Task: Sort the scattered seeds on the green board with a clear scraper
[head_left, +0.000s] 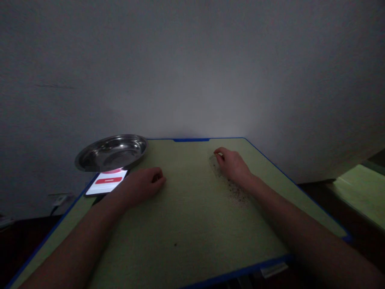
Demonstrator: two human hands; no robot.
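Over the right part of the table, my right hand (233,163) has its thumb and index finger closed in a pinch. What lies between those fingertips is too small to make out. Just beside and below them is a clear, thin-looking thing (214,167), perhaps plastic, partly hidden by the hand. Small dark grains (237,194) lie scattered under my right wrist. My left hand (146,182) rests at the left with its fingers curled in towards the thumb; whether anything is inside them is hidden.
A shiny oval metal basin (112,154) stands at the back left of the green table (186,208). A phone or tablet with a lit screen (106,182) lies before it, close to my left forearm. One dark speck (175,244) sits near the front. A grey wall (192,72) rises behind.
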